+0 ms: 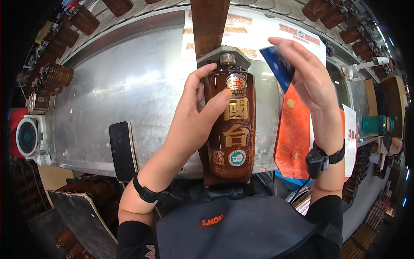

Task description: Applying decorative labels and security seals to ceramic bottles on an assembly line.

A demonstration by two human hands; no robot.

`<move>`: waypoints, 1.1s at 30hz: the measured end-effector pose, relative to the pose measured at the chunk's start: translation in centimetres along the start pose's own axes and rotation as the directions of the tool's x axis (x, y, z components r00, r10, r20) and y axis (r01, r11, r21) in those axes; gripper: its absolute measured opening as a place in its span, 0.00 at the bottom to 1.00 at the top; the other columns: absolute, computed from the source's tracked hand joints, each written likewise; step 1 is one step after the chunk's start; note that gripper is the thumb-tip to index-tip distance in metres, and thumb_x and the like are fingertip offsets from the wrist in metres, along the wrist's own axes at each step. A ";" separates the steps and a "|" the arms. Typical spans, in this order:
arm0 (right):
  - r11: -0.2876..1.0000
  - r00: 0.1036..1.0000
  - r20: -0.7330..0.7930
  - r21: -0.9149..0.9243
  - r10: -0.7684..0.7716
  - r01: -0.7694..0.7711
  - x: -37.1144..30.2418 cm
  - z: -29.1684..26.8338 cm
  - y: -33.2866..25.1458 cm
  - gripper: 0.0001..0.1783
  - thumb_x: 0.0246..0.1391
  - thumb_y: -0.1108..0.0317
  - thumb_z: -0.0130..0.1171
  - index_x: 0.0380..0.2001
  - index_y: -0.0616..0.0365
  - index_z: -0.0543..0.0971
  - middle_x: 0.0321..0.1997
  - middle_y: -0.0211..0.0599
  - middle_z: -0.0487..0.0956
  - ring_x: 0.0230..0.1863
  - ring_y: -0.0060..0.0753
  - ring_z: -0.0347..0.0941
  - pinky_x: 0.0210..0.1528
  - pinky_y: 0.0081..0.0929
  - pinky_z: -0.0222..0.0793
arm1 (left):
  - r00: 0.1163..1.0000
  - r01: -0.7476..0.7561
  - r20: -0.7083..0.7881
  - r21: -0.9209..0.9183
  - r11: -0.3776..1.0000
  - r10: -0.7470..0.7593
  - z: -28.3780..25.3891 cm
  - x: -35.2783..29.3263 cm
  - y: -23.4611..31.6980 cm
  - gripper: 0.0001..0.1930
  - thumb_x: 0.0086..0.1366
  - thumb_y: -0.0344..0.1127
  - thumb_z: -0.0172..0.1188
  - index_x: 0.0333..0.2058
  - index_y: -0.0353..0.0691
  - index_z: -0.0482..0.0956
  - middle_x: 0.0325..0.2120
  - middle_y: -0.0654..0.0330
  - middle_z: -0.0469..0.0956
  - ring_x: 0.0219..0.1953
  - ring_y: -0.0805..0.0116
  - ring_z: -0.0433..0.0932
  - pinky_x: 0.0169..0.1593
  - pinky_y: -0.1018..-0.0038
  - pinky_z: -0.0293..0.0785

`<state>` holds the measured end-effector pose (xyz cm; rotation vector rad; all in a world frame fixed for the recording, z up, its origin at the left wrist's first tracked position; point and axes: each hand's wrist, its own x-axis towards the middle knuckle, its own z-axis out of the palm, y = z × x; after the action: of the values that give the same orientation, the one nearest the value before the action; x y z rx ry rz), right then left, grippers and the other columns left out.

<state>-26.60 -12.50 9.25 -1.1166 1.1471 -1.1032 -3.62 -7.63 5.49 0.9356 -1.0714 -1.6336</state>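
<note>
A brown glossy bottle [233, 142] with raised gold characters, a red-and-gold emblem and a round green-and-white sticker lies in the middle, its neck pointing away from me. My left hand [196, 101] grips its upper part, thumb on the front by the emblem and fingers along the left side. The bottle rests along a brown bar [209, 26], its clear-topped neck at a grey angular block [249, 63]. To the right, my right hand [308, 73] is raised off the table, pinching a flat blue card [277, 67] between thumb and fingers, apart from the bottle.
White sheets bearing gold label strips [235, 30] lie at the back. A black phone [122, 151] sits left on the metal table [103, 86]. Orange printed packaging [295, 138] lies right, a teal container [374, 124] beyond. A small white fan [29, 134] stands far left; brown bottles [84, 19] line the rim.
</note>
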 end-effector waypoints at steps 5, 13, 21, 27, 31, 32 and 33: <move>0.945 0.945 0.307 -0.259 -0.117 0.201 -1.5 3.7 -1.6 0.20 0.48 0.74 0.65 0.47 0.61 0.77 0.40 0.30 0.79 0.42 0.16 0.74 0.48 0.17 0.69 | 0.999 -0.013 0.033 0.053 0.999 0.011 -0.1 -0.2 -0.2 0.30 0.64 0.29 0.57 0.62 0.34 0.54 0.54 0.52 0.67 0.56 0.68 0.67 0.60 0.71 0.64; 0.787 0.879 0.400 -0.439 -0.260 0.432 -0.2 3.2 -2.2 0.14 0.50 0.70 0.66 0.41 0.64 0.80 0.36 0.30 0.82 0.35 0.18 0.77 0.41 0.17 0.73 | 0.993 -0.051 0.109 0.085 0.995 0.041 -1.1 -0.6 -0.2 0.38 0.64 0.26 0.57 0.67 0.34 0.46 0.59 0.50 0.62 0.61 0.64 0.63 0.62 0.69 0.61; 0.685 0.918 0.181 -0.618 -0.354 0.386 -0.4 1.0 -1.5 0.15 0.49 0.65 0.67 0.38 0.63 0.81 0.30 0.31 0.81 0.29 0.16 0.74 0.34 0.17 0.72 | 0.978 -0.042 0.206 0.023 0.999 0.036 -2.5 -1.8 -1.3 0.42 0.64 0.23 0.55 0.68 0.31 0.36 0.67 0.44 0.48 0.68 0.56 0.55 0.67 0.65 0.55; 0.871 0.926 0.296 -0.360 -0.234 0.334 -4.9 3.8 -0.8 0.15 0.49 0.68 0.68 0.40 0.62 0.81 0.33 0.29 0.81 0.35 0.16 0.75 0.41 0.17 0.71 | 0.983 -0.001 0.181 -0.029 1.000 0.006 -2.5 -2.3 -1.2 0.39 0.65 0.24 0.54 0.67 0.27 0.40 0.67 0.43 0.50 0.68 0.57 0.54 0.68 0.65 0.54; 0.753 0.954 -0.036 -0.623 -0.298 0.211 -3.5 0.1 0.3 0.13 0.50 0.68 0.67 0.39 0.62 0.81 0.32 0.28 0.81 0.35 0.15 0.75 0.41 0.15 0.70 | 0.987 -0.052 0.149 -0.001 0.999 0.051 -1.8 -2.7 -1.0 0.36 0.67 0.26 0.53 0.66 0.25 0.43 0.66 0.44 0.53 0.67 0.58 0.56 0.67 0.67 0.55; 0.793 0.967 -0.046 -0.582 -0.252 0.179 -3.6 -0.7 -0.1 0.14 0.52 0.69 0.65 0.41 0.63 0.80 0.33 0.29 0.82 0.36 0.15 0.76 0.40 0.14 0.70 | 0.988 -0.053 0.145 -0.006 0.999 0.054 -1.7 -2.7 -1.0 0.36 0.67 0.26 0.53 0.66 0.25 0.43 0.66 0.44 0.53 0.67 0.58 0.56 0.67 0.67 0.55; 0.793 0.968 -0.041 -0.583 -0.249 0.179 -4.1 0.0 -0.3 0.14 0.52 0.69 0.65 0.41 0.63 0.80 0.33 0.29 0.82 0.36 0.15 0.76 0.40 0.14 0.70 | 0.989 -0.049 0.142 0.009 0.999 0.048 -1.7 -2.6 -1.1 0.36 0.67 0.26 0.53 0.66 0.25 0.43 0.65 0.44 0.54 0.67 0.58 0.57 0.67 0.67 0.56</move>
<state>-27.02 -8.52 10.02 -1.7087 1.5345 -1.0237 -1.64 -5.35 4.14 0.8051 -1.1926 -1.6743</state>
